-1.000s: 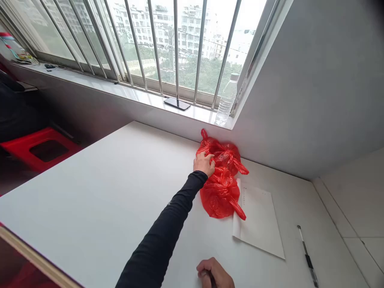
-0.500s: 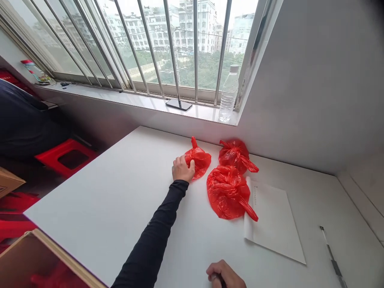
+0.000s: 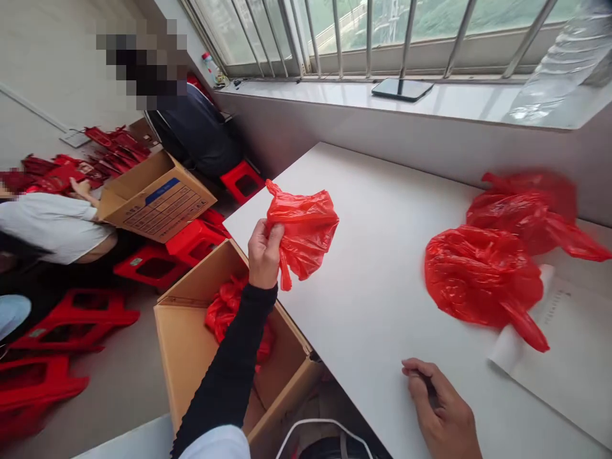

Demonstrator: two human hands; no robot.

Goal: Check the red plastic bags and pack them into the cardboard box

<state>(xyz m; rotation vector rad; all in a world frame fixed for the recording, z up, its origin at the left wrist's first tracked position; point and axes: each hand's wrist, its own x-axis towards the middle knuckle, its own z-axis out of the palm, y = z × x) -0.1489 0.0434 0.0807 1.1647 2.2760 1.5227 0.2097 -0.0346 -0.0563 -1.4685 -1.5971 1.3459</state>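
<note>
My left hand, in a black sleeve, pinches a red plastic bag and holds it up above the table's left edge, near an open cardboard box. Inside that box lie more red plastic bags, partly hidden by my forearm. My right hand rests on the white table with its fingers curled; something dark shows between thumb and fingers, too unclear to name. Two knotted red plastic bags, a near one and a far one, sit on the table's right, beside a white paper pad.
A phone and a clear plastic bottle stand on the windowsill. At left are red stools, another cardboard box and people, one in a white shirt. A white curved bar shows below the table edge.
My left hand has lifted the small red bag off the table and carried it left, toward the box. The view has swung left and down. My right hand remains on the table.
</note>
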